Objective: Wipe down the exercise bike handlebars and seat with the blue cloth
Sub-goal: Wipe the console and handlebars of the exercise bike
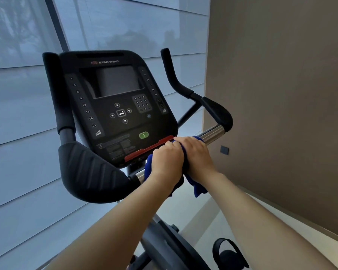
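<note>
The blue cloth (198, 187) is wrapped over the chrome handlebar (213, 134) of the exercise bike, just below the console. My left hand (167, 164) and my right hand (195, 152) sit side by side on the bar, both gripping the cloth around it. A tail of the cloth hangs down beneath my right wrist. Black padded grips (90, 172) curve off to the left and to the right (217, 112) of the bar. The seat is out of view.
The black console (117, 106) with its screen and keypad stands right behind my hands. Upright black handles rise at both sides. A window with blinds fills the left, a brown wall (281, 94) the right. A pedal with strap (228, 252) shows at the bottom.
</note>
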Demonstrator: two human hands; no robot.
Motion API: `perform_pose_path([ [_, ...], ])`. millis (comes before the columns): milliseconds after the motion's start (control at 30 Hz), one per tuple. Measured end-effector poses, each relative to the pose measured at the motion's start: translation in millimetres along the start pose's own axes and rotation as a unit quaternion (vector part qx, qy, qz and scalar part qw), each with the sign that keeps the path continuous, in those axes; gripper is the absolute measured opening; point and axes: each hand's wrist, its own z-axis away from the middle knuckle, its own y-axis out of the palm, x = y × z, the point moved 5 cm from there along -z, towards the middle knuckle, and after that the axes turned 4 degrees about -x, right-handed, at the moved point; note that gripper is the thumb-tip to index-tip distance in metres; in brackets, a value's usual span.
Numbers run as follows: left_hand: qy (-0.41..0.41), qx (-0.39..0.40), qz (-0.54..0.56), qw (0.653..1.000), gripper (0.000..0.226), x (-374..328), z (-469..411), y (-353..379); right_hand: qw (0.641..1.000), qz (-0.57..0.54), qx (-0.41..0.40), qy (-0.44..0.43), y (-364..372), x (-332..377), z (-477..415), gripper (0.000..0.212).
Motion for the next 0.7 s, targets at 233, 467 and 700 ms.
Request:
perform_pose_path([
  [233,-0.003,0.020,0.059,0.998,0.033,10.5,5.1,-5.6,0.999,-0.019,0.038,0.014,-12.2,10.5,0.7,0.037],
  [467,-0.050,0.022,0.088,0.995,0.037,40.8,29.2,-7.1,0.999,-0.046,0.008,0.024,-12.1,36.7,16.7,0.043],
  [700,-0.047,0.001,0.054,0.997,0.026,34.5,32.3,-8.9,1.000,0.000,0.021,0.008,-3.7,35.3,19.3,0.053],
])
